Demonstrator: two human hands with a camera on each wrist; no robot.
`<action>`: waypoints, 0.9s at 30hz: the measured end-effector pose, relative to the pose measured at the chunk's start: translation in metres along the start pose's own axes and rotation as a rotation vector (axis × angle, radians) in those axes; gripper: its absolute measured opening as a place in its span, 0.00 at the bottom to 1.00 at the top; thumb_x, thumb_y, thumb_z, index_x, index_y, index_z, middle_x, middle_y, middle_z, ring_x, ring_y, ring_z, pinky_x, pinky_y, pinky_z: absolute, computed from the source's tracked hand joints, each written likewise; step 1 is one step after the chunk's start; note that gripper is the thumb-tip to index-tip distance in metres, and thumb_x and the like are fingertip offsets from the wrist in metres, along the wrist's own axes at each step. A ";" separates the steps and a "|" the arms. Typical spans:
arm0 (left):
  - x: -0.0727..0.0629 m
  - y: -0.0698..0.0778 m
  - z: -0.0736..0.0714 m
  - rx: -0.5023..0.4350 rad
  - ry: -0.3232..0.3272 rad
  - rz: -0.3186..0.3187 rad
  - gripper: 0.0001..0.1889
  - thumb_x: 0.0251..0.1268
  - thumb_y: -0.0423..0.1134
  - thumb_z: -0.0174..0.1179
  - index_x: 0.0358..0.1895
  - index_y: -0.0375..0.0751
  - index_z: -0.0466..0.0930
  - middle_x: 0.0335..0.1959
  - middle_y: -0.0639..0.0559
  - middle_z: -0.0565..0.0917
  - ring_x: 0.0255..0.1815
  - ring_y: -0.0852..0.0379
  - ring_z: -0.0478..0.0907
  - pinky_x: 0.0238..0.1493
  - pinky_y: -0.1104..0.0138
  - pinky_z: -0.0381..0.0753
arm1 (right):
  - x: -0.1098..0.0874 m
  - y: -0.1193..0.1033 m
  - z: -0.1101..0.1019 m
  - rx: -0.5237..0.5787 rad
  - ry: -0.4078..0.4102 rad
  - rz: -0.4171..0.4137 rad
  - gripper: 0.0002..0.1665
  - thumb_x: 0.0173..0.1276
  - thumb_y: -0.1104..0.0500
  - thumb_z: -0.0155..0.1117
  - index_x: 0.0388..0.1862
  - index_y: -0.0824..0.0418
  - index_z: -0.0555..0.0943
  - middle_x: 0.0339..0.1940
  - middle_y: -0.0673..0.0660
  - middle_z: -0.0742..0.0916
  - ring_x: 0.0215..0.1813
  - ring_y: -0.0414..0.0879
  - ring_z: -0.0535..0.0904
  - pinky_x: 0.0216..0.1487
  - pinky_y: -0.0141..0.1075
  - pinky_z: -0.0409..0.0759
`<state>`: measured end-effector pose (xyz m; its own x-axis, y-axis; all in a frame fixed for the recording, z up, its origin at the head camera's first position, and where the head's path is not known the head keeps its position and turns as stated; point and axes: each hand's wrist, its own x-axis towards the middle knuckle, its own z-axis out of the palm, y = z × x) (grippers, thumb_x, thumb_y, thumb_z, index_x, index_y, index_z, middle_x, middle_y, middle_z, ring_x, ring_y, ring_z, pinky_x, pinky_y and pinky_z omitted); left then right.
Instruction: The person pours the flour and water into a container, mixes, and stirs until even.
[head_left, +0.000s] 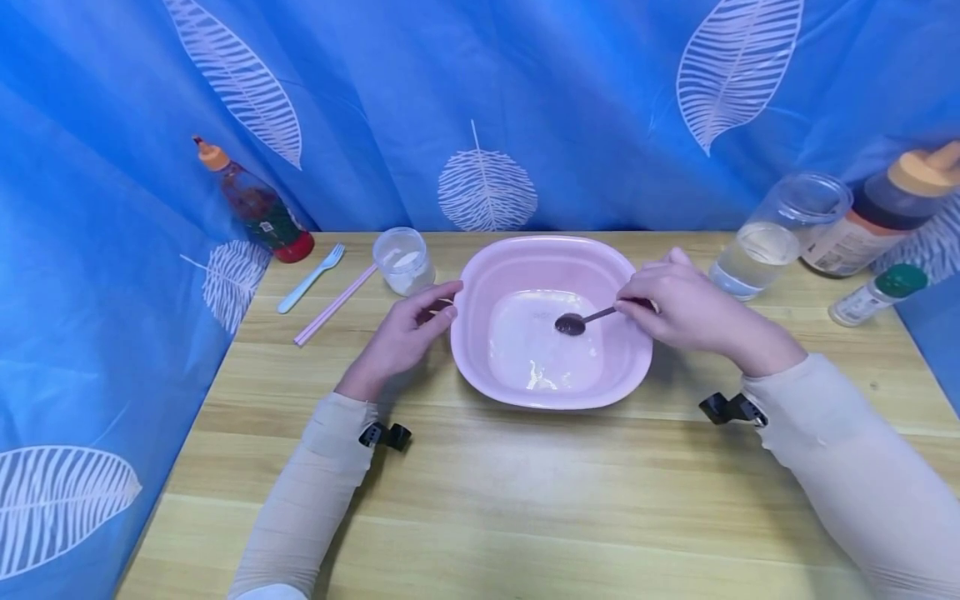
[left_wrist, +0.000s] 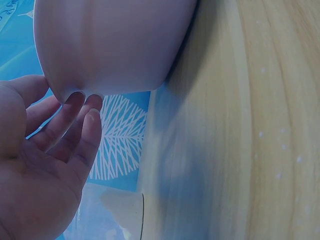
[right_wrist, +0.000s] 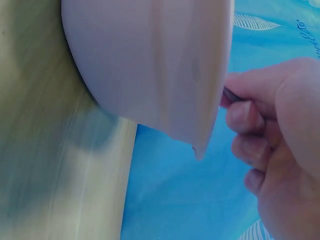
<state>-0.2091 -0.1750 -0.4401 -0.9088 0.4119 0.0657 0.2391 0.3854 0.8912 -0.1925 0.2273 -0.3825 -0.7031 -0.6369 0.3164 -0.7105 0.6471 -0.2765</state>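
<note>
A pink plastic basin stands on the table with clear liquid in its bottom. My left hand holds the basin's left rim; in the left wrist view the fingers meet the rim's edge. A small dark spoon hangs over the inside of the basin, its bowl holding dark contents that I cannot identify. Its handle is pinched between the thumb and fingers of my right hand, above the right rim. In the right wrist view the basin wall hides most of the spoon.
Left of the basin are a clear cup with white contents, pink chopsticks, a light-blue fork and a red sauce bottle. At right stand a jar of clear liquid, a dark sauce bottle and a green-capped shaker.
</note>
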 end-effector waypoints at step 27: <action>0.000 0.000 0.001 -0.011 0.002 -0.003 0.24 0.85 0.39 0.57 0.78 0.43 0.75 0.71 0.43 0.81 0.66 0.44 0.82 0.65 0.56 0.84 | -0.002 -0.002 -0.003 -0.044 0.009 -0.041 0.06 0.65 0.67 0.76 0.33 0.55 0.90 0.27 0.46 0.87 0.34 0.44 0.80 0.45 0.43 0.58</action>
<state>-0.2083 -0.1744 -0.4406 -0.9101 0.4095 0.0637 0.2327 0.3776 0.8962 -0.1896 0.2278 -0.3796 -0.6730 -0.6594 0.3351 -0.7366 0.6384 -0.2233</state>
